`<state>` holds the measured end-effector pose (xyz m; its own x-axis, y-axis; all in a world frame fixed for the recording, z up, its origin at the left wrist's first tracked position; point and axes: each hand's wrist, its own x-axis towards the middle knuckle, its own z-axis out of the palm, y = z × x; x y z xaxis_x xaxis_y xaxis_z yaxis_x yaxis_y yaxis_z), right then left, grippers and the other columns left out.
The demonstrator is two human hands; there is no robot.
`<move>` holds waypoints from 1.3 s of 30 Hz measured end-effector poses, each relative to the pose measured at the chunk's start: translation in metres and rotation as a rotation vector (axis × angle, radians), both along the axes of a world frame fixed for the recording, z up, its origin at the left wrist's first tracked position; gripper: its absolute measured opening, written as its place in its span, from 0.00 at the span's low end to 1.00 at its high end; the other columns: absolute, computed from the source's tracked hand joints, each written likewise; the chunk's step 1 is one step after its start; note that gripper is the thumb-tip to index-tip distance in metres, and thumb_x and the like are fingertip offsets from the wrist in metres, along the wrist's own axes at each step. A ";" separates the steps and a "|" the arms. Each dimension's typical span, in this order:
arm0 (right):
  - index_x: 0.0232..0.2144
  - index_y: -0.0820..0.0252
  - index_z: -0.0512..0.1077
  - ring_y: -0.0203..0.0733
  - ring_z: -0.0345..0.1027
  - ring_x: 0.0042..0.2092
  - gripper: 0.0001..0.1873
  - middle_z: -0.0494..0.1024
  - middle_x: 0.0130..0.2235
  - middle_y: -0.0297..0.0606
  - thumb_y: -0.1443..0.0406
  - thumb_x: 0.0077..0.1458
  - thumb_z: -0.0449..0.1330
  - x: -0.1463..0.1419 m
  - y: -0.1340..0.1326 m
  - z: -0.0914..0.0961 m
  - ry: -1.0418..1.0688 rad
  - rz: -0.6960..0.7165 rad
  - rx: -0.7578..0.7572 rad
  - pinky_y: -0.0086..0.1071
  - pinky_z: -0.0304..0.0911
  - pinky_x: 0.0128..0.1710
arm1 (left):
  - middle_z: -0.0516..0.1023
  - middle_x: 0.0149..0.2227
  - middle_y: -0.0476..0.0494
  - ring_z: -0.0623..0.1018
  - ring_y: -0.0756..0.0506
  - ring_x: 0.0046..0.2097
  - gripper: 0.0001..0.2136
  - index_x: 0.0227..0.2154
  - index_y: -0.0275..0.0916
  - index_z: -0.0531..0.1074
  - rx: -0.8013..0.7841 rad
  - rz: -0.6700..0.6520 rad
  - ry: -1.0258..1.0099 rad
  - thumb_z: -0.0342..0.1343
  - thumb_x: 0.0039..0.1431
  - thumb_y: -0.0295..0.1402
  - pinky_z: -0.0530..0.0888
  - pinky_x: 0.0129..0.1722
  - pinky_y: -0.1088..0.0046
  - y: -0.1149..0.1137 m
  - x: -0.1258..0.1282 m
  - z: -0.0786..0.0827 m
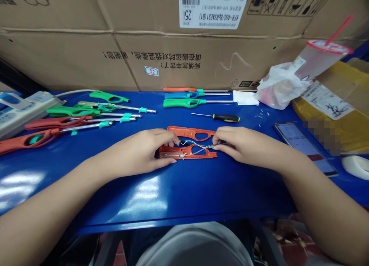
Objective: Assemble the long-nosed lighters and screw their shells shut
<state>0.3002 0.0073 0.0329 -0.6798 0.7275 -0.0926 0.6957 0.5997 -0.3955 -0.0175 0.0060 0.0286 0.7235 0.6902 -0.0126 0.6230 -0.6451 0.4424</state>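
Observation:
Two orange lighter casing halves lie opened out in front of me, the upper half (188,132) lying beyond the lower half (201,153). A clear fuel tank (171,155) with a white valve sits in the lower half. My left hand (155,148) curls round that half's left end, thumb along its near side, fingertips by the dark end of thin wires (188,141). Between thumb and forefinger, my right hand (230,143) pinches a slim grey metal piece (211,146) where the wires and a thin tube meet; its rear end is hidden.
Several long-nosed lighters (72,122) lie left beside a power strip (25,114). More lighters (184,103) and a screwdriver (226,118) lie beyond my hands. At right are a phone (302,145), a mouse (356,167), a bagged cup (319,60) and a parcel (346,100). A cardboard box (129,47) stands behind.

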 end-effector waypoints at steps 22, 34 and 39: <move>0.40 0.59 0.75 0.41 0.73 0.39 0.09 0.80 0.40 0.39 0.63 0.71 0.56 0.001 -0.002 0.008 0.113 0.048 0.113 0.33 0.63 0.40 | 0.81 0.46 0.44 0.82 0.41 0.43 0.20 0.58 0.45 0.69 0.012 0.049 0.011 0.61 0.66 0.41 0.75 0.38 0.69 -0.003 -0.002 -0.004; 0.36 0.59 0.75 0.42 0.72 0.39 0.08 0.79 0.39 0.39 0.66 0.68 0.57 0.001 -0.002 0.008 -0.023 0.063 -0.026 0.34 0.61 0.39 | 0.82 0.48 0.43 0.82 0.41 0.45 0.22 0.62 0.47 0.69 0.051 0.013 -0.006 0.60 0.67 0.40 0.77 0.41 0.69 -0.002 0.000 -0.004; 0.32 0.60 0.75 0.39 0.71 0.36 0.09 0.79 0.36 0.38 0.69 0.66 0.61 0.000 0.001 0.005 0.027 0.052 -0.003 0.32 0.60 0.37 | 0.82 0.50 0.42 0.82 0.41 0.48 0.18 0.58 0.45 0.74 0.076 -0.038 -0.045 0.59 0.68 0.37 0.78 0.50 0.67 -0.001 0.001 -0.004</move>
